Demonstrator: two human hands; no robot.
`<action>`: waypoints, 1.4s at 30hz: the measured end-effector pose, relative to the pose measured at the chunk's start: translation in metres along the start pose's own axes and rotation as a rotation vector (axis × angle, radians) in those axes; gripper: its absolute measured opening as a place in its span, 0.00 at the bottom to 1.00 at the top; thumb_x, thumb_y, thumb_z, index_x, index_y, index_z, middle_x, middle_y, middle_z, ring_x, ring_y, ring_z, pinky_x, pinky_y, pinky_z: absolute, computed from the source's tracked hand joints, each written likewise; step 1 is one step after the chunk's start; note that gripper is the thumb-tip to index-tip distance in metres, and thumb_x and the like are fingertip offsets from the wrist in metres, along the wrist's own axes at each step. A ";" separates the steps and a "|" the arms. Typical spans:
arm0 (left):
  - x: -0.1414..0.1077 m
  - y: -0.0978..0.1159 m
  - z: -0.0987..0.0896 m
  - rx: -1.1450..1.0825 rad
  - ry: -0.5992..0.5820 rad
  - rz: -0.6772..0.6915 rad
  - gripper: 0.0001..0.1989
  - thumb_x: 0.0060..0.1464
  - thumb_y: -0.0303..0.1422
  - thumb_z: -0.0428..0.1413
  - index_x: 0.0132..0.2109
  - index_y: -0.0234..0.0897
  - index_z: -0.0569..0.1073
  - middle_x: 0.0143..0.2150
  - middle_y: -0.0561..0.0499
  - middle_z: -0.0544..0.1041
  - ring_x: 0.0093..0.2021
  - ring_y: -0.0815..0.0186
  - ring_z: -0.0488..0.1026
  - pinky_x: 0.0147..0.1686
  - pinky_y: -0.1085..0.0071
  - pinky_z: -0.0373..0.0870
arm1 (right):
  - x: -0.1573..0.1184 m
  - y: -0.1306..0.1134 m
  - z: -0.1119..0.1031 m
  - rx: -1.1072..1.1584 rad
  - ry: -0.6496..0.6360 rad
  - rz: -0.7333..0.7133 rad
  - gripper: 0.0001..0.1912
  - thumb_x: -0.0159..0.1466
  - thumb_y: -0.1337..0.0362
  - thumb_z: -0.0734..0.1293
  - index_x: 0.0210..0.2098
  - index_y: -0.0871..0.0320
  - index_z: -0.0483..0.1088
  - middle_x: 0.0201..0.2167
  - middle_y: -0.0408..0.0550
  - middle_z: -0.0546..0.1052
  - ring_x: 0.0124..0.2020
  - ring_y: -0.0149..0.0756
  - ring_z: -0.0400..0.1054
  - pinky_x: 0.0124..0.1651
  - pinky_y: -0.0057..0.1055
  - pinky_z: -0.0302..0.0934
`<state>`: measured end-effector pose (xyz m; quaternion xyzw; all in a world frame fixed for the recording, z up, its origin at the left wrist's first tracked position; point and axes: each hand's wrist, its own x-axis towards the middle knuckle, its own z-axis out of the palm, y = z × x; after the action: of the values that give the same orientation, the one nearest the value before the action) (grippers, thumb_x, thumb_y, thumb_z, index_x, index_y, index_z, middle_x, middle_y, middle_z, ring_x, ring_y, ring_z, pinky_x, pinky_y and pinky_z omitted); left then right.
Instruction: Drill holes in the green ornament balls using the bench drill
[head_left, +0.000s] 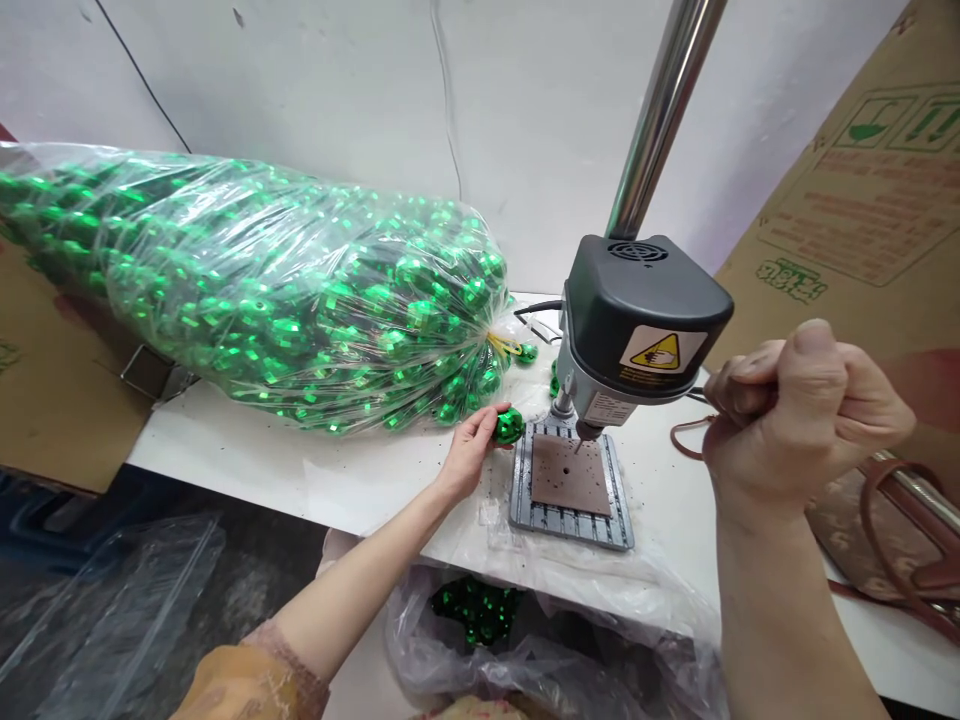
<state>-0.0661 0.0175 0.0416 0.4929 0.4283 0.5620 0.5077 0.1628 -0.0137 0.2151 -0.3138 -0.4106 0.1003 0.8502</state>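
Left forearm reaches in low from the bottom left, a mustard sleeve [255, 685] at the wrist, and the left hand [469, 450] lies angled toward the drill base, its grip pinching a shiny green bauble [508, 426] at the fingertips, just beside the base plate [570, 525]. Right arm stands raised, the right hand [795, 410] a tight fist, grip pressed closed on something hidden, a reddish-brown cord [686, 440] looping out below it. The bench drill [637, 310] has a matte grey plastic head, a chrome column [660, 120] and a yellow warning triangle label [660, 352] with a hand symbol; its small print is unreadable. The bit [577, 442] points down at a brown pad [566, 475] on the ribbed metal plate, with dark specks of debris around it on the white desk [300, 480]. A clear plastic sack of faceted green baubles [262, 290], tied with yellow cord [504, 345], lies along the desk. More baubles [476, 610] sit in a plastic bag below. Cardboard [877, 180] at right carries green pictograms; a patterned handbag [885, 530] rests beneath it.
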 end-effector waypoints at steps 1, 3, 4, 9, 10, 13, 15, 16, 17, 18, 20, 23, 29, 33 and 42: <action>-0.002 0.002 0.004 -0.078 -0.007 -0.067 0.29 0.58 0.56 0.63 0.55 0.38 0.82 0.49 0.43 0.80 0.45 0.59 0.78 0.44 0.64 0.79 | 0.000 0.001 0.000 0.003 0.002 -0.002 0.18 0.60 0.59 0.71 0.17 0.55 0.67 0.12 0.35 0.65 0.12 0.22 0.51 0.16 0.29 0.43; -0.005 0.002 0.010 -0.150 -0.013 -0.145 0.33 0.51 0.52 0.70 0.58 0.38 0.80 0.48 0.45 0.82 0.47 0.59 0.79 0.48 0.63 0.77 | 0.000 0.002 -0.001 0.005 -0.004 -0.004 0.18 0.61 0.60 0.71 0.17 0.55 0.67 0.12 0.35 0.65 0.12 0.22 0.51 0.16 0.29 0.43; -0.006 0.001 0.013 -0.163 -0.014 -0.172 0.34 0.48 0.49 0.73 0.59 0.38 0.80 0.48 0.45 0.83 0.48 0.59 0.80 0.52 0.62 0.76 | 0.000 0.002 -0.001 0.005 -0.008 -0.008 0.18 0.61 0.59 0.71 0.17 0.55 0.67 0.12 0.35 0.65 0.13 0.22 0.51 0.16 0.29 0.43; -0.006 -0.016 0.027 -0.168 -0.058 -0.223 0.34 0.40 0.39 0.77 0.55 0.35 0.80 0.49 0.42 0.85 0.53 0.56 0.81 0.61 0.55 0.73 | 0.001 0.001 -0.002 -0.003 -0.042 -0.023 0.20 0.63 0.57 0.70 0.18 0.56 0.66 0.12 0.34 0.63 0.13 0.21 0.52 0.17 0.28 0.43; -0.004 -0.020 0.029 -0.165 -0.068 -0.207 0.35 0.39 0.38 0.78 0.55 0.35 0.79 0.49 0.42 0.85 0.54 0.55 0.81 0.63 0.54 0.73 | 0.001 0.001 -0.003 -0.005 -0.046 -0.022 0.20 0.63 0.57 0.70 0.18 0.56 0.66 0.12 0.34 0.63 0.13 0.21 0.52 0.17 0.27 0.43; 0.002 -0.031 0.034 -0.149 -0.098 -0.160 0.34 0.36 0.36 0.78 0.53 0.35 0.79 0.54 0.40 0.83 0.58 0.52 0.79 0.65 0.51 0.71 | 0.001 0.002 -0.004 -0.010 -0.054 -0.015 0.20 0.63 0.57 0.70 0.18 0.56 0.67 0.13 0.34 0.64 0.13 0.20 0.52 0.17 0.27 0.44; 0.006 -0.037 0.036 -0.129 -0.133 -0.145 0.35 0.35 0.36 0.78 0.52 0.35 0.79 0.56 0.40 0.82 0.60 0.50 0.78 0.66 0.49 0.71 | 0.001 0.002 -0.005 -0.007 -0.057 -0.016 0.20 0.64 0.57 0.70 0.18 0.56 0.67 0.13 0.33 0.64 0.13 0.20 0.52 0.17 0.28 0.44; 0.007 -0.039 0.037 -0.118 -0.153 -0.140 0.35 0.35 0.37 0.78 0.52 0.35 0.79 0.56 0.40 0.82 0.61 0.49 0.78 0.66 0.49 0.70 | 0.001 0.003 -0.005 -0.003 -0.059 -0.017 0.20 0.64 0.57 0.70 0.18 0.56 0.67 0.13 0.33 0.64 0.13 0.20 0.52 0.17 0.28 0.44; 0.008 -0.041 0.038 -0.108 -0.171 -0.134 0.36 0.35 0.37 0.78 0.53 0.35 0.79 0.56 0.40 0.82 0.61 0.48 0.78 0.66 0.48 0.70 | 0.001 0.003 -0.005 0.004 -0.062 -0.019 0.20 0.64 0.57 0.70 0.19 0.56 0.68 0.13 0.33 0.64 0.13 0.20 0.52 0.17 0.28 0.44; 0.009 -0.043 0.039 -0.100 -0.187 -0.126 0.36 0.35 0.38 0.78 0.53 0.36 0.79 0.57 0.40 0.82 0.61 0.48 0.78 0.66 0.48 0.70 | 0.001 0.003 -0.005 0.007 -0.061 -0.021 0.19 0.64 0.58 0.70 0.19 0.56 0.68 0.13 0.33 0.64 0.13 0.20 0.52 0.17 0.28 0.43; 0.009 -0.046 0.041 -0.084 -0.212 -0.105 0.36 0.36 0.40 0.78 0.54 0.36 0.79 0.56 0.40 0.82 0.60 0.48 0.78 0.66 0.48 0.70 | 0.000 0.003 -0.005 0.006 -0.058 -0.028 0.19 0.64 0.58 0.70 0.19 0.56 0.68 0.14 0.34 0.64 0.14 0.20 0.52 0.17 0.28 0.43; 0.009 -0.049 0.043 -0.043 -0.253 -0.070 0.36 0.38 0.42 0.77 0.55 0.36 0.79 0.54 0.40 0.84 0.58 0.47 0.79 0.64 0.48 0.71 | 0.000 0.004 -0.005 0.000 -0.059 -0.036 0.19 0.65 0.59 0.69 0.19 0.57 0.68 0.14 0.34 0.64 0.14 0.20 0.53 0.17 0.28 0.43; 0.007 -0.048 0.044 0.067 -0.315 -0.007 0.36 0.41 0.44 0.76 0.56 0.38 0.79 0.55 0.41 0.83 0.59 0.47 0.78 0.65 0.50 0.69 | -0.001 0.006 -0.007 0.013 -0.075 -0.059 0.20 0.66 0.59 0.69 0.20 0.57 0.68 0.14 0.34 0.64 0.15 0.20 0.53 0.18 0.28 0.43; 0.002 -0.042 0.046 0.138 -0.324 0.027 0.35 0.41 0.42 0.76 0.56 0.38 0.78 0.58 0.42 0.80 0.61 0.47 0.76 0.66 0.51 0.68 | -0.002 0.007 -0.007 0.001 -0.081 -0.078 0.21 0.68 0.56 0.69 0.20 0.57 0.68 0.14 0.33 0.64 0.15 0.19 0.54 0.18 0.27 0.44; -0.015 -0.046 0.067 0.241 -0.307 0.093 0.30 0.45 0.32 0.73 0.56 0.40 0.74 0.56 0.44 0.76 0.61 0.48 0.73 0.66 0.49 0.67 | -0.002 0.007 -0.008 0.023 -0.087 -0.076 0.21 0.67 0.56 0.70 0.20 0.57 0.68 0.14 0.33 0.64 0.14 0.19 0.54 0.17 0.28 0.42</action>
<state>0.0069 0.0065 0.0049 0.6493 0.3867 0.4478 0.4779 0.1682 -0.0125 0.2060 -0.2836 -0.4576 0.0864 0.8383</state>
